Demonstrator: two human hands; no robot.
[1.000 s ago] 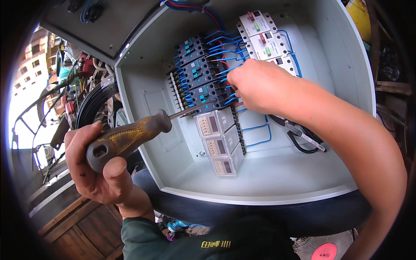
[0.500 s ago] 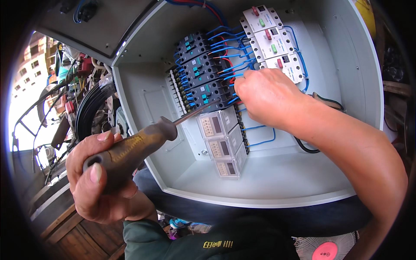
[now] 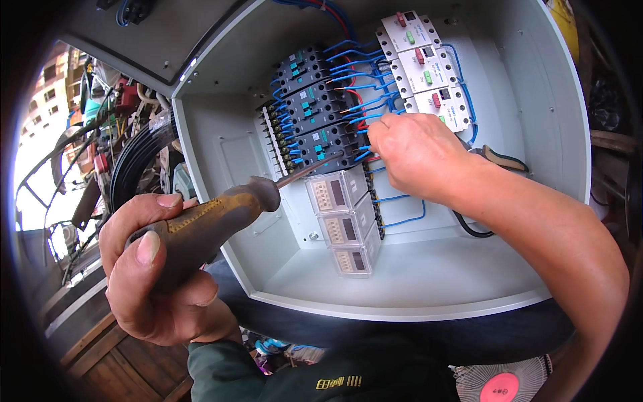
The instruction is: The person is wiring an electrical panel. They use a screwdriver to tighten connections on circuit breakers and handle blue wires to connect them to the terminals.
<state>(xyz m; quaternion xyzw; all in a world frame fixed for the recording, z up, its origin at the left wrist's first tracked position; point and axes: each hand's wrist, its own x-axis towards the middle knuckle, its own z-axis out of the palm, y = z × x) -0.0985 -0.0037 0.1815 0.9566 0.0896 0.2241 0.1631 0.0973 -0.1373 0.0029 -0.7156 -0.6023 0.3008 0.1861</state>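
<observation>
The grey box [image 3: 429, 285] holds black contactors [image 3: 309, 107], white breakers [image 3: 429, 70], clear-cased modules [image 3: 343, 226]. The left hand [image 3: 157, 291] clasps the screwdriver [image 3: 221, 218] — slanting up-right, tip at the nearest contactor. The right hand [image 3: 418, 151] meets blue wires [image 3: 367, 86] — grip unclear.

- Passage: along the box's [image 3: 442, 285] near edge, right of the clear-cased modules [image 3: 343, 230].
- Blocked: near-right corner, under the right forearm [image 3: 519, 197].
- Blocked: left edge, crossed by the screwdriver [image 3: 224, 216].

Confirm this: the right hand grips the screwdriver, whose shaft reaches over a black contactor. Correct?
Wrong hand: the head view shows the left hand gripping the screwdriver, whose shaft does reach over a black contactor.
</observation>
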